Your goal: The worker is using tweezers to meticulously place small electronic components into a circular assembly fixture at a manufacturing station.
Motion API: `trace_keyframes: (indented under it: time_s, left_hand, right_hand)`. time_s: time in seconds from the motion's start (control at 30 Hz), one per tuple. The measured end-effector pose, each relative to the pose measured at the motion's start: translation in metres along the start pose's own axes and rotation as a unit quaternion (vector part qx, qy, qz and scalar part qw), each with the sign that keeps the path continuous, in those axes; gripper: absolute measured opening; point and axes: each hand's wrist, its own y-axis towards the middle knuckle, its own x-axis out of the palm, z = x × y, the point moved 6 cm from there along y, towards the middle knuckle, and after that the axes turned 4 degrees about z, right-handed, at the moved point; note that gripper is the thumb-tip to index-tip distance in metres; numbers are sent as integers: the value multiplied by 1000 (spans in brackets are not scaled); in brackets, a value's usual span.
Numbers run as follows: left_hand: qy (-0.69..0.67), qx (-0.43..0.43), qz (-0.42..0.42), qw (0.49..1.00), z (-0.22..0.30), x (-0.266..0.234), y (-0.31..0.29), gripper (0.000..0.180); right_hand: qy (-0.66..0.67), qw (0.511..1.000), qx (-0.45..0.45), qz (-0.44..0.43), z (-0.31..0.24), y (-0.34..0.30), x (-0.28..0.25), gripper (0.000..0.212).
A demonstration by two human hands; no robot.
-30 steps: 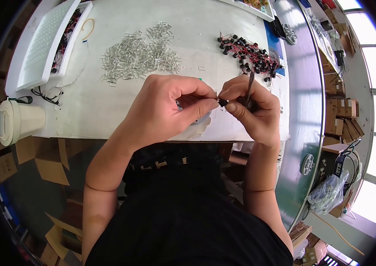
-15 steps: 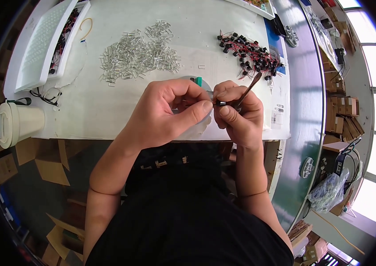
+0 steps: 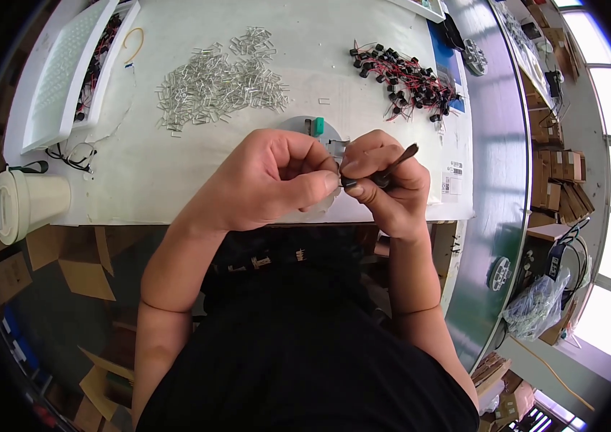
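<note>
Above the table's near edge, my left hand (image 3: 266, 180) is pinched, thumb tip against the fingers; whatever is between them is too small to make out. Right beside it my right hand (image 3: 395, 187) grips a small black part (image 3: 349, 183) between thumb and fingers. A slim brown tool with a flattened end (image 3: 404, 154) is also tucked in that hand and sticks out up and to the right. Behind the hands stands a round grey base, largely covered by them, with a green block (image 3: 318, 127) and a metal piece (image 3: 336, 147) on it.
U-shaped metal pins (image 3: 219, 86) are heaped at far left, with one loose pin (image 3: 324, 101) apart. Black parts with red wires (image 3: 406, 83) lie at far right. White trays (image 3: 68, 79) and a lidded cream bucket (image 3: 28, 201) stand on the left.
Both hands have come slightly lower in view, the fingertips still together. The black part has tilted and moved a little left and nearer. More of the metal piece behind now shows.
</note>
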Motion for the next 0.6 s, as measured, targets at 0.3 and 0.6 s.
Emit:
trace_keyframes:
  time_s: [0.3,0.6]
  left_hand:
    - [134,90,79,984,5,-1,-7,17]
    - [131,116,91,980,0,1,-5,19]
  right_hand:
    - [137,971,185,62,17,-13,4,16]
    - [99,972,187,101,12,-12,8,15]
